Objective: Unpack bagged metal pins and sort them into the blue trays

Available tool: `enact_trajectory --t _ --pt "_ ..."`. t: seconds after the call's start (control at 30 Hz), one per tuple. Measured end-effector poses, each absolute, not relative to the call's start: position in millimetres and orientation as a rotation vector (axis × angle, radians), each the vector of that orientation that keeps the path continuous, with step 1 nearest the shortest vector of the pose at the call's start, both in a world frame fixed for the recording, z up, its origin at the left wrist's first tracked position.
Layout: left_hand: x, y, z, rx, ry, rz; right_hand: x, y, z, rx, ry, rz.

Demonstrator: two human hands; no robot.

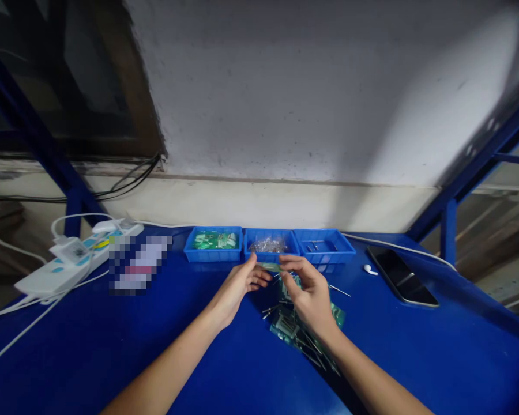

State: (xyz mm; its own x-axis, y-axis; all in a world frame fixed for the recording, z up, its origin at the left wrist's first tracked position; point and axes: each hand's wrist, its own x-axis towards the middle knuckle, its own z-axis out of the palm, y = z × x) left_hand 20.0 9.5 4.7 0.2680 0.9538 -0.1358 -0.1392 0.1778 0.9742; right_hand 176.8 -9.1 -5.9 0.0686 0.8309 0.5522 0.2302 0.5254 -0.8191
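Observation:
A small, pale green, translucent piece (269,267) is held between my two hands above the table, in front of the middle bin; its exact kind is too blurred to tell. My right hand (309,294) pinches its right end between thumb and fingers. At the left end, my left hand (240,285) has its thumb raised and its fingers loosely curled around the piece. Beneath my right hand lies a pile of green-backed clear packets (288,325) and thin metal rods (315,351), partly hidden by that hand and forearm.
Three blue bins stand along the back: the left bin (211,256) has green packets, the middle bin (271,256) small clear pieces, the right bin (328,257) a few thin metal pieces. A phone (402,275) and white earbud (370,270) lie right; a power strip (47,282) with cables lies left.

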Motion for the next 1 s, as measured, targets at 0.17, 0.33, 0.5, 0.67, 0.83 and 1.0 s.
enact_trajectory --t 0.17,0.33,0.5,0.67,0.83,1.0 --pt "19 12 3 1.255 0.916 1.044 176 -13 -3 -1.093 -1.609 0.284" --pt "18 10 0 1.808 1.147 1.264 180 -7 3 -1.220 -1.566 0.536" --pt "20 3 -1 2.363 1.273 1.178 180 1 -2 -1.230 -1.389 0.945" --pt "19 5 -1 2.084 1.261 1.077 179 2 -11 -1.156 -1.470 0.860" --pt "18 10 4 1.455 1.157 1.013 178 -3 -10 -1.123 -1.839 0.408" --pt "6 19 9 1.597 1.169 1.193 175 -8 -11 -1.044 -2.039 0.279"
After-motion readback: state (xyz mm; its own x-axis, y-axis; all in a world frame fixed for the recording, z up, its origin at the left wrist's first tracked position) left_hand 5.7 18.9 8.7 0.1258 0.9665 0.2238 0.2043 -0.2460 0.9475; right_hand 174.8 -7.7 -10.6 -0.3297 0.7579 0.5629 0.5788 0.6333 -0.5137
